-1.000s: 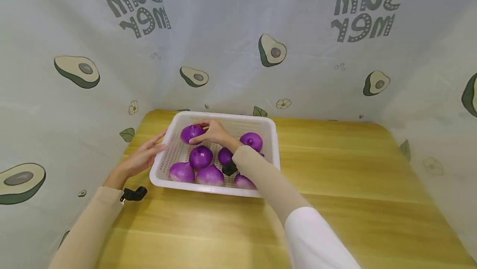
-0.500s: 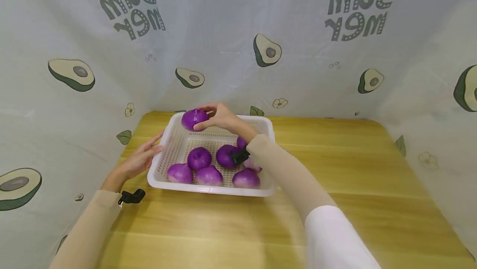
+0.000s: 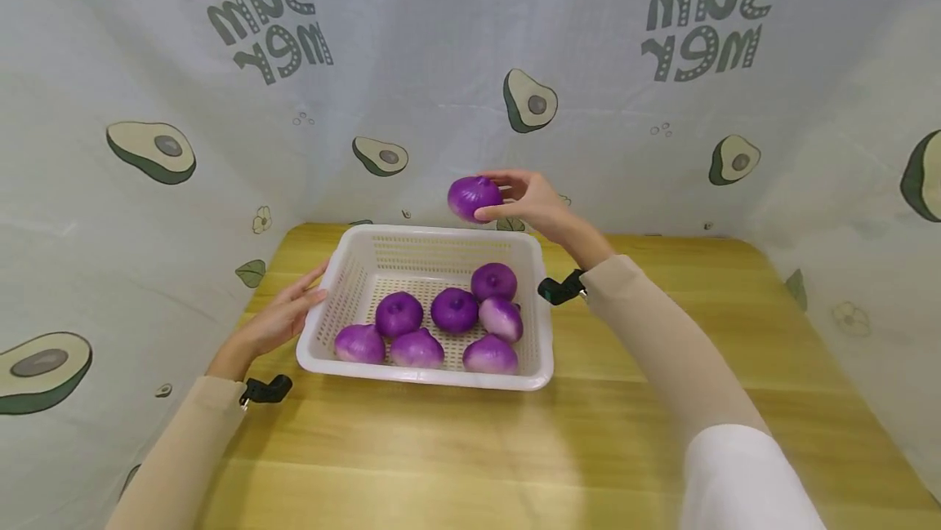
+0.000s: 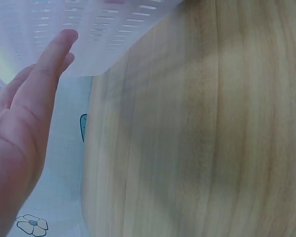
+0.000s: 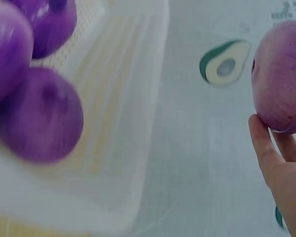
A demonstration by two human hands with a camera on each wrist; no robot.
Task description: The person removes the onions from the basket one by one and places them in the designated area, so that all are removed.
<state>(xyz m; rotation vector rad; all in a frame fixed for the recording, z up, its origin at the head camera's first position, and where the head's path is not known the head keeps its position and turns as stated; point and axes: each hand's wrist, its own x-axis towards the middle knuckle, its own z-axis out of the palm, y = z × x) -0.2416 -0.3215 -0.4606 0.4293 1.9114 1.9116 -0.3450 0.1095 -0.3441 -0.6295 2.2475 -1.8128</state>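
Observation:
My right hand (image 3: 537, 203) grips a purple onion (image 3: 473, 198) between thumb and fingers, held above the far rim of the white plastic basket (image 3: 422, 379). In the right wrist view the onion (image 5: 281, 79) sits at the right edge, on the fingertips of the hand (image 5: 291, 182). My left hand (image 3: 275, 322) rests its straight fingers against the basket's left side, and the left wrist view shows that hand (image 4: 24, 113) beside the slotted wall (image 4: 93, 29). Several purple onions lie inside the basket, among them a dark one (image 3: 454, 310) in the middle and a paler one (image 3: 501, 318) to its right.
The basket stands on a wood-grain table (image 3: 662, 334), towards its back left. Behind and on both sides hangs a pale curtain (image 3: 441, 48) printed with avocados. Small black cameras (image 3: 562, 288) sit on both wrists.
My right hand has lifted the onion out of the basket's back left corner and carried it up and to the right. The left hand stays at the basket's side.

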